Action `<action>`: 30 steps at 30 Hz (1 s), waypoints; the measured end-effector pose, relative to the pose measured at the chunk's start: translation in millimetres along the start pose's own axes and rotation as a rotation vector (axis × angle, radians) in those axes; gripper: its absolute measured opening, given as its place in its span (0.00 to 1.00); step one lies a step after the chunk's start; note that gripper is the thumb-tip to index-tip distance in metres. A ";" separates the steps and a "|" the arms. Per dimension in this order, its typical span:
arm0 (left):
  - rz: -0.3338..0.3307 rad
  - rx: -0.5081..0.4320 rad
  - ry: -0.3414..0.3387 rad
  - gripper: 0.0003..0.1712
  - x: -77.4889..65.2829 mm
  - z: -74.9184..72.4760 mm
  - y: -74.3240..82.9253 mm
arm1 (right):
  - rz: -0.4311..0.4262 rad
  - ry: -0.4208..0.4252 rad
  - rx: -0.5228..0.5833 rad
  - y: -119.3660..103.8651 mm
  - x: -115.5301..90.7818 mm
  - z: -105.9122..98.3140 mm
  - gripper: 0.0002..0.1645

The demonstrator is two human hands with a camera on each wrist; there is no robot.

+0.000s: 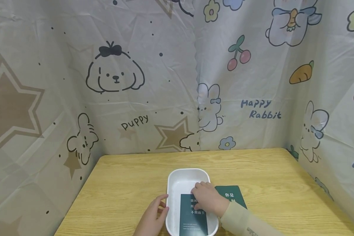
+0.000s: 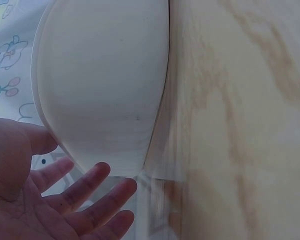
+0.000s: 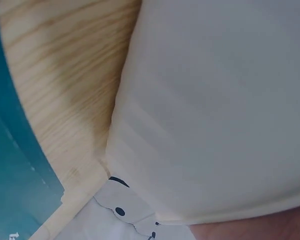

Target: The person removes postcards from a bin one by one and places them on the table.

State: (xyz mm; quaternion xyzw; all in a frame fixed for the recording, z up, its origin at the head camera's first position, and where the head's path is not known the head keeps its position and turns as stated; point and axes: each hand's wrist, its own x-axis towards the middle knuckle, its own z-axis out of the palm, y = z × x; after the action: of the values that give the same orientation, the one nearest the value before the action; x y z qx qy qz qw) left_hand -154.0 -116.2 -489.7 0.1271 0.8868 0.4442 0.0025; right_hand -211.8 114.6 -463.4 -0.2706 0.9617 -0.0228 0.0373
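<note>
A white rectangular tray (image 1: 177, 178) with rounded corners stands on the table. Inside it lies a dark green book (image 1: 193, 219) with white printed text. My right hand (image 1: 209, 198) reaches over the tray's right rim and holds the book by its upper right part, the thumb on the cover and the fingertips near the top edge; how far they wrap under is hidden. At the tray's left side is my left hand (image 1: 154, 214), fingers spread and relaxed. In the left wrist view, its thumb touches the rim of the tray (image 2: 105, 65).
A second dark green book (image 1: 234, 193) with white text lies on the table right of the tray, partly behind my right forearm. The wood-grain table (image 1: 121, 183) meets a printed curtain (image 1: 165, 98) at the back, with curtains on both sides.
</note>
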 end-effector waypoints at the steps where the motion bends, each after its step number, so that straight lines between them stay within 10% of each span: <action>1: -0.001 -0.001 0.000 0.23 -0.1 -0.1 0.3 | 0.002 -0.001 0.000 0.0 -0.1 -0.2 0.32; 22: 0.043 -0.003 0.017 0.23 -1.8 -1.1 1.1 | -0.010 0.033 0.128 2.6 -2.2 -1.7 0.32; 30: 0.028 -0.008 0.015 0.23 -1.2 -1.0 1.7 | -0.031 0.106 0.330 3.6 -2.6 -10.5 0.14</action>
State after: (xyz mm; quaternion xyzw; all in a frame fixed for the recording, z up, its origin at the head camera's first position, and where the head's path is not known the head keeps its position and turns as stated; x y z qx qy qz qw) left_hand -152.6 -116.4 -487.9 0.1359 0.8832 0.4488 -0.0099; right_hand -212.3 119.3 -453.0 -0.2738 0.9413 -0.1951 0.0300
